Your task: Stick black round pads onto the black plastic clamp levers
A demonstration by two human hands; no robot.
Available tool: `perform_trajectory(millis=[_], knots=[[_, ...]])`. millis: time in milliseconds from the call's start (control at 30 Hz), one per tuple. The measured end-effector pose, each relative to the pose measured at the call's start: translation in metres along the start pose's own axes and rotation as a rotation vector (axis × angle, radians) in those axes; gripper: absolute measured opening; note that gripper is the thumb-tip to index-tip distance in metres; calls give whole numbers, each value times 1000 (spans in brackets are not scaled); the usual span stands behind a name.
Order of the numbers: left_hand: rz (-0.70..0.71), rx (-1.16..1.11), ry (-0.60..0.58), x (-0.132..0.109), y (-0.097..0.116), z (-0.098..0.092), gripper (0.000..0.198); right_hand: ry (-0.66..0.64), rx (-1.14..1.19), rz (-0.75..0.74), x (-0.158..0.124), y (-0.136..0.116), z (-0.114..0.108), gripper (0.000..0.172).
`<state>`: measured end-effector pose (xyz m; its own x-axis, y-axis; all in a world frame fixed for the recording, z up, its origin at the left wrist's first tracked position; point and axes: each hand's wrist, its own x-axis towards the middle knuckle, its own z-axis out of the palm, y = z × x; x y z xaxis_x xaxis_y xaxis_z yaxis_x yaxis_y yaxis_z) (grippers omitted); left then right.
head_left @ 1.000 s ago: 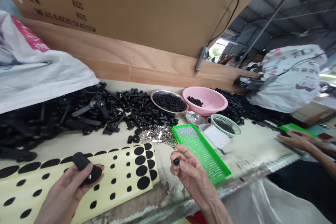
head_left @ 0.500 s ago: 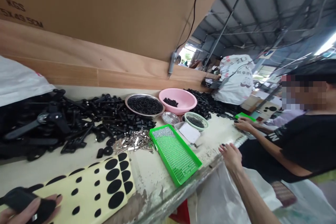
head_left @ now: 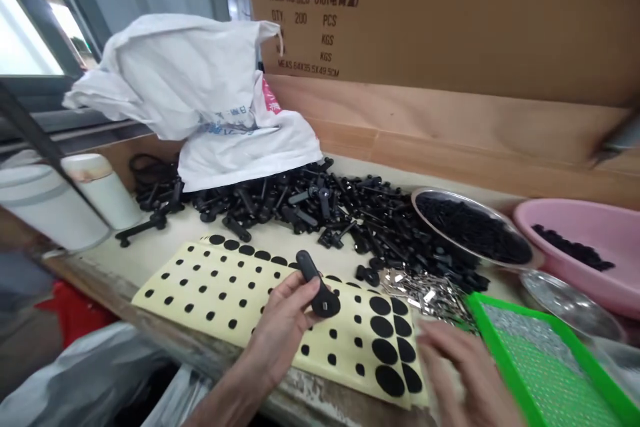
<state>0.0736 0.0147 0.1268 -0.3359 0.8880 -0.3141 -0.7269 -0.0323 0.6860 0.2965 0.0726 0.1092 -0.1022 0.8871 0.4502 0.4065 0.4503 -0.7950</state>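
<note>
Black plastic lever (head_left: 314,283), just one, gripped in left hand (head_left: 283,330); right hand (head_left: 463,373) open, empty, beside black-dot sticker sheet (head_left: 193,287).

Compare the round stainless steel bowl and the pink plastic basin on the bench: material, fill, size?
The stainless steel bowl is shiny metal, while the pink plastic basin is opaque and dull. The bowl is packed with black parts across its whole floor; the basin holds only a small cluster of black pieces. The basin looks larger than the bowl, though the frame cuts it off. Both are round, open-topped and sit on the bench.
</note>
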Motion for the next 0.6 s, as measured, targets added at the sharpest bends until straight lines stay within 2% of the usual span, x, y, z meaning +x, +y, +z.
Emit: perform_trajectory(millis=[67,100,167,400,533,600], knots=[[16,-2,1,-4,1,-2,18,-165,104,-129,-14,-23,45,19],[23,-4,7,-5,2,-4,19,-204,135,-159,-17,-30,61,22],[24,-10,13,-7,3,-9,20,-264,156,-204,-18,-38,80,28],[13,-68,-27,-6,1,-19,18,-359,150,-279,-12,-32,94,42],[6,-116,106,-4,-4,-24,22,-315,18,-475,-22,-18,107,58],[27,-72,133,-6,-2,-24,24,-288,-60,-544,-28,-15,116,64]])
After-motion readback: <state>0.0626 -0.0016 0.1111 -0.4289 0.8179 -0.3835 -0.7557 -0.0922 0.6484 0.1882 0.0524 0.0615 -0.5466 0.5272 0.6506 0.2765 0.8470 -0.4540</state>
